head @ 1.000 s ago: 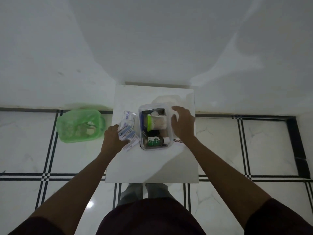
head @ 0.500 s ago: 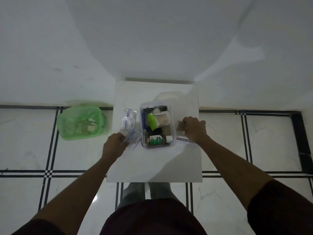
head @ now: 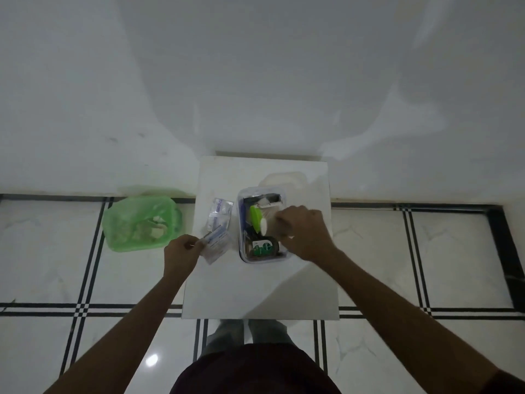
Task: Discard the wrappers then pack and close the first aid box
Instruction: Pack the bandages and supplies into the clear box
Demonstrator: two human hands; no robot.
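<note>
Clear plastic forms the rectangular first aid box (head: 262, 227), which stands open on the small white square worktop (head: 255, 285) in the head view. Inside it lie a lime-green capped tube (head: 256, 217), a dark green-labelled bottle (head: 264, 245) at the near end and white dressings at the far end. A translucent white lid (head: 282, 179) rests on the worktop just behind the box.

The right hand (head: 305, 231) hovers over the right side of the box, its fingers curled around a pale brownish item that is blurred; whether the grip is closed on it cannot be told. The left hand (head: 181, 250) sits at the worktop's left edge, its grip pinched on flat white-and-blue paper packets (head: 216, 244) beside the box. Two more small clear sachets (head: 220, 213) lie on the worktop beyond these, apart from the box.

On the white tiled floor (head: 397, 251) to the left of the worktop sits a green plastic bag (head: 142, 223) with crumpled scraps in it.
</note>
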